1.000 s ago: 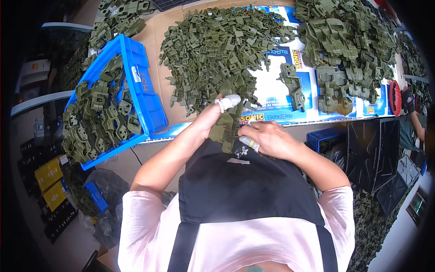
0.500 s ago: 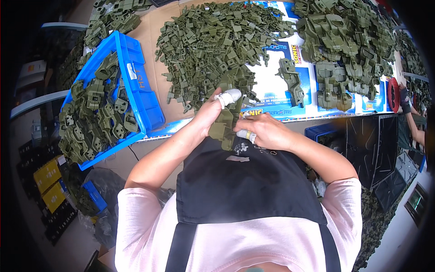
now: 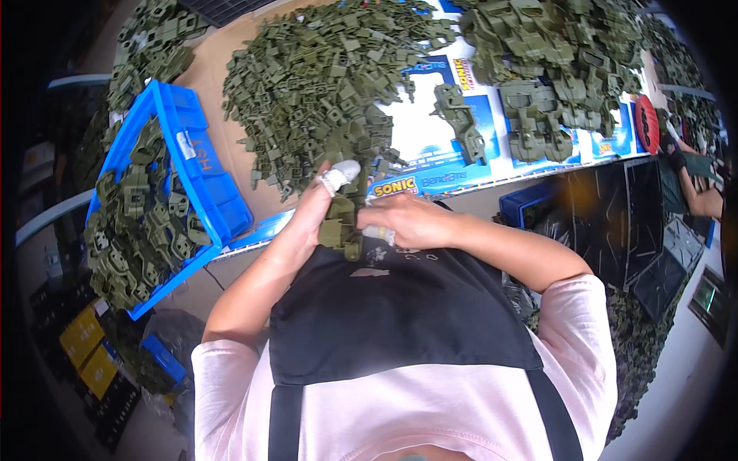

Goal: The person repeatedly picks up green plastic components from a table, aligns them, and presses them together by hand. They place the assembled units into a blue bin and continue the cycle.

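My left hand (image 3: 314, 206), a white wrap on its thumb, is closed round an olive-green moulded plastic part (image 3: 337, 233) held upright before my apron, at the table's front edge. My right hand (image 3: 411, 220) presses its curled fingers against the right side of that part; a white wrap shows on one finger. What its fingertips pinch is hidden. Beyond my hands lies a large heap of small olive-green plastic pieces (image 3: 307, 92). A single longer green part (image 3: 460, 123) rests on the printed sheet to the right.
At the left a blue bin (image 3: 211, 180) holds several larger green parts. More large green parts (image 3: 550, 77) are piled at the back right, near a red round object (image 3: 646, 124). Black panels (image 3: 607, 215) stand below the table's right side. Another person's arm (image 3: 696, 196) shows at far right.
My view has shifted, so the table and hands sit further left in it. Both hands keep the plastic part between them at the table edge, with little change in grip.
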A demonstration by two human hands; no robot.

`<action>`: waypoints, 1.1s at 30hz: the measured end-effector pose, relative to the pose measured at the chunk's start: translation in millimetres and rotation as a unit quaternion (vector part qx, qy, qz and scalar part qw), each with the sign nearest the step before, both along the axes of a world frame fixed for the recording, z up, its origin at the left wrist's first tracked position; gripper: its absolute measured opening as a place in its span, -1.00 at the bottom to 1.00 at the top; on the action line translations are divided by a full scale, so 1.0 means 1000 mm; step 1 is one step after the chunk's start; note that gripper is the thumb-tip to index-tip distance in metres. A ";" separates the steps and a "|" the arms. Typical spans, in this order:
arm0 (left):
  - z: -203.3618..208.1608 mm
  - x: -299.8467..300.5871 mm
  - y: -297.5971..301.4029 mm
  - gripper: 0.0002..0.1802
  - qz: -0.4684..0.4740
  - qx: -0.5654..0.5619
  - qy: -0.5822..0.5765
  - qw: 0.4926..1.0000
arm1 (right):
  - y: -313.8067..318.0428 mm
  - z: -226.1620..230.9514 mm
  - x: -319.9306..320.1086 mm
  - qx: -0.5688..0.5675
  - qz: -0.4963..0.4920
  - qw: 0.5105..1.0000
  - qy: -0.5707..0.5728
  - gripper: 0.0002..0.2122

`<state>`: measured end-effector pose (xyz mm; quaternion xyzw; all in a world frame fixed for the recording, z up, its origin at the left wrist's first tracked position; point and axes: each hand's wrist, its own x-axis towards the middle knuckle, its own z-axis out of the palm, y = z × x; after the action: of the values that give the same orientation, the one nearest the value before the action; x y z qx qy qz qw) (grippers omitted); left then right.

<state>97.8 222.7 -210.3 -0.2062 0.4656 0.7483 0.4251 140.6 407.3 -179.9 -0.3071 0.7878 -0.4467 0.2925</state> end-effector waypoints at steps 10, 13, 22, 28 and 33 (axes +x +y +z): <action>0.009 -0.049 -0.032 -0.27 0.078 0.091 0.120 0.986 | 0.127 -0.118 0.020 0.173 -0.485 0.856 0.051 -0.31; 0.005 -0.038 -0.028 -0.31 0.081 0.037 0.213 0.973 | 0.066 -0.050 0.009 -0.240 -0.513 0.819 -0.095 -0.34; 0.011 -0.008 0.016 -0.09 0.111 -0.046 0.302 0.946 | -0.012 0.006 0.006 -0.054 -0.331 0.941 0.046 -0.28; 0.016 -0.007 0.006 -0.12 0.100 -0.046 0.271 0.956 | -0.017 0.019 0.005 -0.033 -0.316 0.948 0.038 -0.28; 0.007 -0.004 -0.003 -0.17 0.111 -0.070 0.266 0.955 | -0.021 0.017 0.006 -0.035 -0.275 0.956 0.094 -0.33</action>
<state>93.4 219.7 -203.7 -0.0790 0.5869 0.7844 0.1843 146.6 386.5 -163.1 -0.1295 0.8498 -0.5058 0.0721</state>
